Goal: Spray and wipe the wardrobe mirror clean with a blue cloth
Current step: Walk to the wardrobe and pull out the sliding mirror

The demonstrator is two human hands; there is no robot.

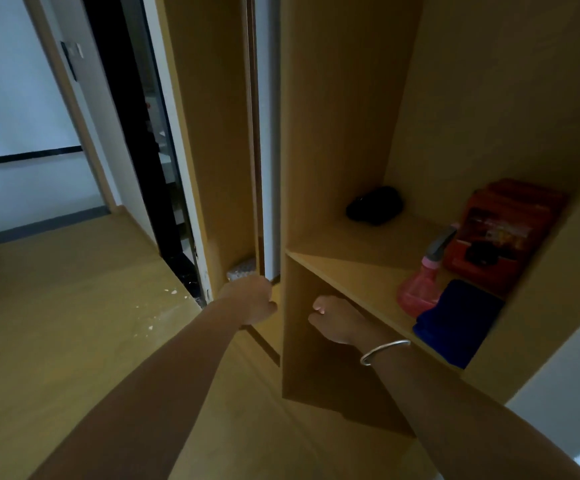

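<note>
The left hand [252, 299] curls its grip on the door [259, 168] edge. The right hand [333, 318] is fisted, holding nothing, before the shelf [350, 271]. There the sprayer [423, 285] stands touching the folded cloth [461, 320].

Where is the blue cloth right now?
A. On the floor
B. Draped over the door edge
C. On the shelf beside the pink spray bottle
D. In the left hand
C: the blue cloth lies on the shelf right next to the pink spray bottle; neither the left hand nor the right hand holds it.
</note>
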